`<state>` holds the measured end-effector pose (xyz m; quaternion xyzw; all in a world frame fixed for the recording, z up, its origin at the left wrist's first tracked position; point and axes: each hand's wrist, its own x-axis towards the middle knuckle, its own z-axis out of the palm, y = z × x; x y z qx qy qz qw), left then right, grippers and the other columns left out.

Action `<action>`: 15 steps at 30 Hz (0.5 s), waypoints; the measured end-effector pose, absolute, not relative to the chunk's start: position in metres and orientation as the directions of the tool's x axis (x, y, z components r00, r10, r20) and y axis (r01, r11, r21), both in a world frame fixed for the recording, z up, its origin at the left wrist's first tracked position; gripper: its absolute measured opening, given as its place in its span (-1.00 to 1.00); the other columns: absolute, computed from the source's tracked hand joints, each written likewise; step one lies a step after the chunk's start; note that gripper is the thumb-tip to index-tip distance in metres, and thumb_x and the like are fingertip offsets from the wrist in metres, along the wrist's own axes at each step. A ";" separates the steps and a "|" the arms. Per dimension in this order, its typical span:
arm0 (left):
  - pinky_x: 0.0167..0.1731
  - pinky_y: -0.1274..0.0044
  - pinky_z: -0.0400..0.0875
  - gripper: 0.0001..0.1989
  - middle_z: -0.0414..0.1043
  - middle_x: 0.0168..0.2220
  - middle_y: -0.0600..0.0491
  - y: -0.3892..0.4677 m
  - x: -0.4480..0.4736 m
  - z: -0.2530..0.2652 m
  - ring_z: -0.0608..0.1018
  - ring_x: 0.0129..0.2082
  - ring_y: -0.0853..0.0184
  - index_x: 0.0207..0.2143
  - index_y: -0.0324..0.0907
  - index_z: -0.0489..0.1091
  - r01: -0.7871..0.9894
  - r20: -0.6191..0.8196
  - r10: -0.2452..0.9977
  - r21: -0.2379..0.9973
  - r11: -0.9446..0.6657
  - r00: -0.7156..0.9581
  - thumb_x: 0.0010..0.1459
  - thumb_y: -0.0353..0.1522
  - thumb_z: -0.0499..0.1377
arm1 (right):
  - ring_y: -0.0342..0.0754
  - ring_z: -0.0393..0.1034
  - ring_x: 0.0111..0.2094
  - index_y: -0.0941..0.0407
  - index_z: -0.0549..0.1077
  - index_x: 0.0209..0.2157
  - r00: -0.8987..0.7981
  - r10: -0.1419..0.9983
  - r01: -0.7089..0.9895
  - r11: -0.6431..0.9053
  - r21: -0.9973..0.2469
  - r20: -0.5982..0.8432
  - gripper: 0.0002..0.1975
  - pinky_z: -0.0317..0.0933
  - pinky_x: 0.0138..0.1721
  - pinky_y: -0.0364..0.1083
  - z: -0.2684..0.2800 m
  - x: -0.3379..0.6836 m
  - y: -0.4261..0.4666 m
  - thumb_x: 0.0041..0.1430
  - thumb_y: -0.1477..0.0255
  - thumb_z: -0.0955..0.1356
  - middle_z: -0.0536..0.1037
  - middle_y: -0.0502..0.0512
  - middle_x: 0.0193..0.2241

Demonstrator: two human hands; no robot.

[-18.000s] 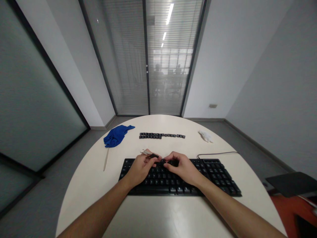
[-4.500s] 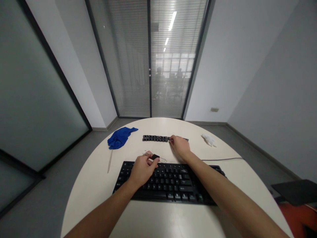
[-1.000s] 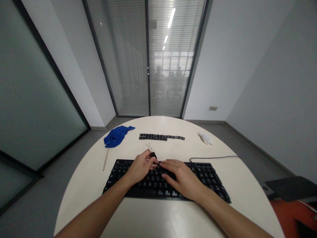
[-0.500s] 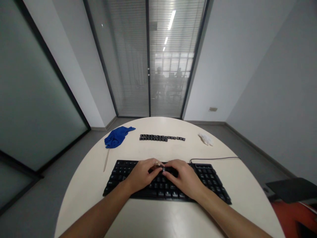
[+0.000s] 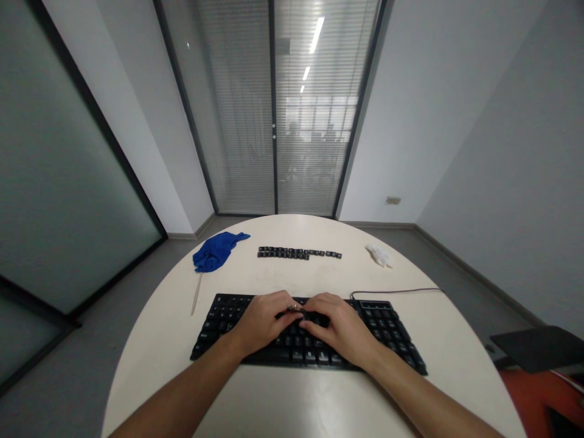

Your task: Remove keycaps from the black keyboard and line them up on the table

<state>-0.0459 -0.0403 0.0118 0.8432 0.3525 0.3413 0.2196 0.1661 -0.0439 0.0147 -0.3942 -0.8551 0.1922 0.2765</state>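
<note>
A black keyboard lies across the table in front of me, its middle partly covered by my hands. My left hand is closed over the centre keys, with a small shiny metal tool between thumb and fingers; its exact kind is too small to tell. Close against it from the right, my right hand has its thumb and forefinger curled together near the tool's end. What sits between those right fingertips is hidden. Beyond the keyboard, loose black keycaps stand in two rows.
A crumpled blue cloth lies at the far left of the round table, with a thin pale stick beside it. White crumpled tissue is at the far right. The keyboard's cable runs off the right edge.
The metal tool in my left hand has tilted to lie flatter, and the fingertips of both hands have shifted slightly. The keyboard and keycap rows stay put.
</note>
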 end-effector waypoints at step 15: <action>-0.36 0.55 0.35 -0.82 0.46 -0.41 0.04 -0.038 -0.046 0.004 0.50 -0.39 0.33 -0.32 -0.21 0.46 0.484 0.486 0.700 0.507 -0.714 0.524 0.28 -0.32 0.12 | -0.02 0.40 -0.19 0.07 0.52 -0.23 -0.502 0.806 0.568 0.581 -0.583 0.314 -0.89 0.27 -0.13 -0.06 0.014 0.165 -0.045 0.17 0.43 0.40 0.51 0.07 -0.26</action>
